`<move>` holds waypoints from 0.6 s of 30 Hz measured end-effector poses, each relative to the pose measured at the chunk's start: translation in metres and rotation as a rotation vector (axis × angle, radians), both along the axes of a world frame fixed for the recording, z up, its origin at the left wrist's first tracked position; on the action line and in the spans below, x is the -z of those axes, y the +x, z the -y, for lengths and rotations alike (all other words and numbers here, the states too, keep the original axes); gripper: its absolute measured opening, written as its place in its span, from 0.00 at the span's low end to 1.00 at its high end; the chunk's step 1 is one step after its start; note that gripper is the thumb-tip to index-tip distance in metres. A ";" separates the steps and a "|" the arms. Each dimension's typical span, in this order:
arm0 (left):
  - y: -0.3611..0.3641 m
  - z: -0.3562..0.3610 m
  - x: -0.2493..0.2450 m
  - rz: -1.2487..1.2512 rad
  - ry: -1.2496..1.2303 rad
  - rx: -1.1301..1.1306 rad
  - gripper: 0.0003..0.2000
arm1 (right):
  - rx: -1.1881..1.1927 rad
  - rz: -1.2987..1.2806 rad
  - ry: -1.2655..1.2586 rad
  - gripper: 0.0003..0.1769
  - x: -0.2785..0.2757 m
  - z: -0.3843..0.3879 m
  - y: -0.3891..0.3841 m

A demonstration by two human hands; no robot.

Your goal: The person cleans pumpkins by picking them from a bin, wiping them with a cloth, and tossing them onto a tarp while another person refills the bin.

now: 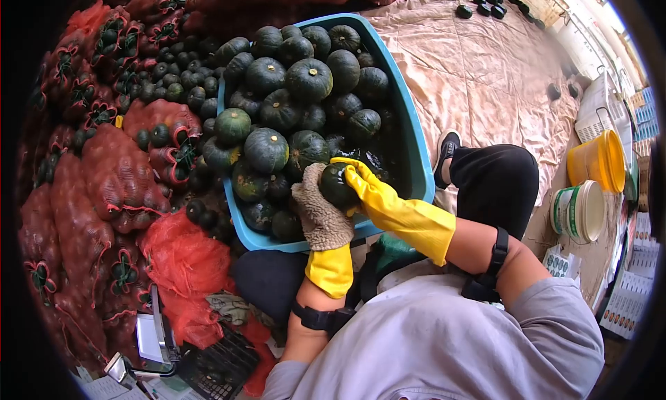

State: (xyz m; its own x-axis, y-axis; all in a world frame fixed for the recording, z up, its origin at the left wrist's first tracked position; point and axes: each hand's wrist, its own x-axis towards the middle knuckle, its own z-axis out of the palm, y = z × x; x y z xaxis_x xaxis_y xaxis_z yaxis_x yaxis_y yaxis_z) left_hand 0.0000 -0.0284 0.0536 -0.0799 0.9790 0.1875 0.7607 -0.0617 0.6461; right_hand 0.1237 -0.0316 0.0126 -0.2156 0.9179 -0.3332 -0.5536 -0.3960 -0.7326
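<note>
A small dark green pumpkin (336,185) is held between both hands over the near side of a blue tub (421,150). My right hand (368,185), in a yellow rubber glove, grips it from the right and top, fingers curled over it. My left hand (322,209) wears a fuzzy brown mitt over a yellow glove and presses against the pumpkin's left side; its fingers are hidden inside the mitt. The tub is heaped with dark green pumpkins (310,79), and wet, shiny water (371,160) shows at its right side.
Red mesh sacks (114,171) are piled on the left, with loose small pumpkins (177,74) among them. A pinkish cloth (472,67) covers the floor at right. Yellow (596,160) and white buckets (579,211) stand far right; a scale (156,337) is at lower left.
</note>
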 end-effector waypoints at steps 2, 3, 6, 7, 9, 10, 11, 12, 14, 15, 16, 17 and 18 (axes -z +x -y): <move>0.008 0.001 -0.019 0.006 -0.051 0.052 0.28 | -0.004 0.306 0.157 0.29 0.013 -0.005 0.002; 0.003 -0.003 -0.008 -0.004 -0.008 0.117 0.28 | -0.071 0.718 0.383 0.32 0.001 -0.004 0.012; -0.016 -0.019 -0.018 0.009 0.044 0.350 0.16 | -0.126 1.060 0.843 0.38 -0.025 -0.003 0.018; -0.013 -0.025 -0.020 0.712 -0.271 0.222 0.16 | -0.081 0.960 0.893 0.36 -0.023 -0.006 0.018; -0.024 -0.029 0.010 0.476 -0.048 0.388 0.17 | -0.107 0.723 0.655 0.30 -0.015 -0.003 0.016; -0.021 -0.026 0.020 0.506 0.028 0.326 0.17 | -0.022 0.675 0.599 0.28 -0.006 -0.005 0.007; -0.011 -0.019 0.012 0.371 -0.037 0.165 0.18 | -0.009 0.603 0.448 0.27 0.004 -0.008 0.004; 0.000 -0.012 0.003 0.236 -0.103 0.003 0.20 | 0.003 0.531 0.297 0.27 0.008 -0.011 0.003; 0.014 0.000 -0.014 -0.142 0.045 0.054 0.28 | 0.248 1.053 0.414 0.27 0.030 -0.017 -0.005; 0.012 0.003 -0.008 -0.222 0.019 0.055 0.30 | 0.308 1.122 0.466 0.29 0.034 -0.018 0.000; 0.012 0.004 -0.006 -0.279 0.004 0.056 0.31 | 0.368 1.190 0.521 0.30 0.037 -0.020 0.005; 0.011 0.004 -0.003 -0.336 -0.010 0.058 0.32 | 0.391 1.074 0.494 0.34 0.032 -0.019 0.004; 0.012 0.005 -0.004 -0.374 -0.016 0.061 0.32 | 0.345 1.106 0.559 0.34 0.028 -0.016 0.004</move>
State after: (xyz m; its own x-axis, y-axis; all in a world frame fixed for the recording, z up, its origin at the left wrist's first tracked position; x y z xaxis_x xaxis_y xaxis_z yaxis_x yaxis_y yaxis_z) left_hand 0.0119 -0.0335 0.0575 0.0498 0.9829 0.1773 0.9394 -0.1064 0.3259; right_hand 0.1278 -0.0153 -0.0158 0.2026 0.9428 0.2647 0.4398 0.1539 -0.8848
